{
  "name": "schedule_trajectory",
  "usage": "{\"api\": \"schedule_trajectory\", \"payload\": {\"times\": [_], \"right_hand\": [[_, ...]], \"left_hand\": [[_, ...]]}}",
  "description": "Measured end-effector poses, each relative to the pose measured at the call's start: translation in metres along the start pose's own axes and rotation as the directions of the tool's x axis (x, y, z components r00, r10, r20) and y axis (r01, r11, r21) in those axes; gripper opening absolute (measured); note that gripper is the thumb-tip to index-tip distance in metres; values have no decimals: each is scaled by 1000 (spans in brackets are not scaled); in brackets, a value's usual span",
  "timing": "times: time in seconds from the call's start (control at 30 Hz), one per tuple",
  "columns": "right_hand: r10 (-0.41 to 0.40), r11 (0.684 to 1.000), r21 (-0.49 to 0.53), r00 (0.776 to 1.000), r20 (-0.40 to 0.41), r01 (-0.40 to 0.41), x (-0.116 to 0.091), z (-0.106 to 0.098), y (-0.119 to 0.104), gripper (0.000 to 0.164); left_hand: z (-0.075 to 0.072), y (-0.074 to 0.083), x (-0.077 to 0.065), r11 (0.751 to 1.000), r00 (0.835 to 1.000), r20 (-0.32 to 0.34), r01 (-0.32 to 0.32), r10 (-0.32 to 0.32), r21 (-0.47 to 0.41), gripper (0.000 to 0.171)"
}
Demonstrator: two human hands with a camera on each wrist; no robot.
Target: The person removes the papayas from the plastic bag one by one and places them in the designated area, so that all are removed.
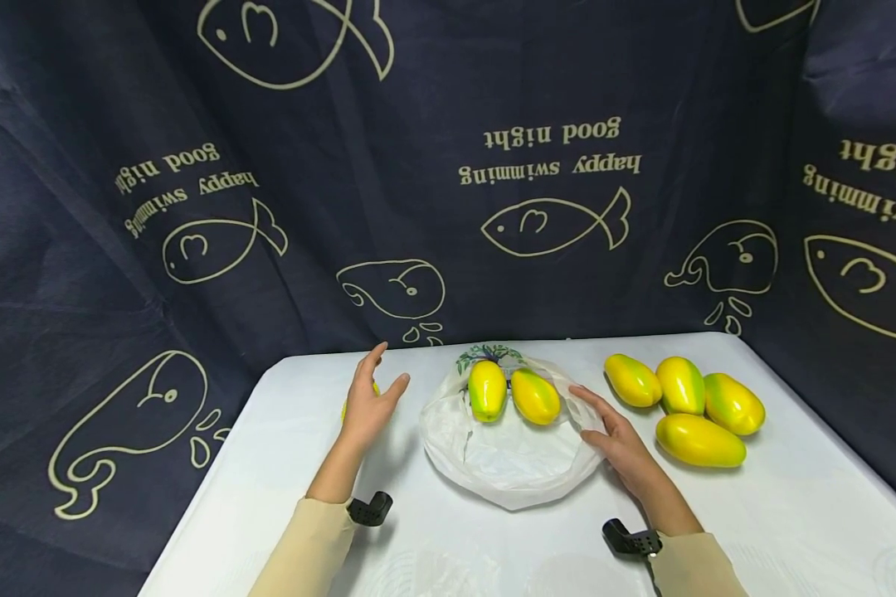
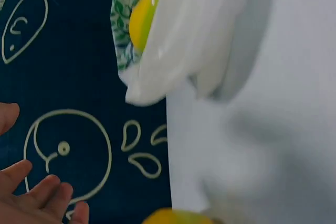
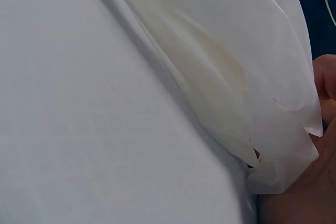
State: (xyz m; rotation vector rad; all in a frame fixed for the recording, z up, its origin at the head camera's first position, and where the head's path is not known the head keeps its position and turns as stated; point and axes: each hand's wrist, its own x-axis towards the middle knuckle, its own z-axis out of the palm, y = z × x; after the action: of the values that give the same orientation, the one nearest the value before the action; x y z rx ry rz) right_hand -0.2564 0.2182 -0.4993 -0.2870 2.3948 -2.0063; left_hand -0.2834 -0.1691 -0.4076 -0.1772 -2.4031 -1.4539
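A white plastic bag [image 1: 508,493] with a green leaf print lies with its mouth spread wide in the middle of the table. Two glossy yellow-green mangoes [image 1: 535,398] sit in it, toward the back. My right hand [image 1: 627,452] holds the bag's right rim between thumb and fingers; in the right wrist view a fold of plastic covers part of the palm. To the left of the bag, my left hand [image 1: 369,406] hovers with fingers spread and nothing in it. Another mango [image 2: 178,217] lies below that hand, mostly hidden by it in the head view.
Several more mangoes [image 1: 700,441] lie grouped on the table right of my right hand. A white cloth covers the table [image 1: 448,555]. Dark fabric [image 1: 418,207] with fish and whale drawings hangs behind the back edge and along both sides.
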Motion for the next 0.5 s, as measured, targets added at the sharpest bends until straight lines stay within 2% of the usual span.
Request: {"api": "schedule_trajectory", "payload": {"times": [0.23, 0.5], "right_hand": [[-5, 1000, -6, 1000, 4, 5, 0, 0, 0, 71], [24, 999, -39, 1000, 0, -24, 0, -1, -3, 71]], "left_hand": [[22, 8, 1, 986, 998, 21, -47, 51, -161, 58], [45, 18, 0, 973, 993, 112, -10, 36, -229, 58]]}}
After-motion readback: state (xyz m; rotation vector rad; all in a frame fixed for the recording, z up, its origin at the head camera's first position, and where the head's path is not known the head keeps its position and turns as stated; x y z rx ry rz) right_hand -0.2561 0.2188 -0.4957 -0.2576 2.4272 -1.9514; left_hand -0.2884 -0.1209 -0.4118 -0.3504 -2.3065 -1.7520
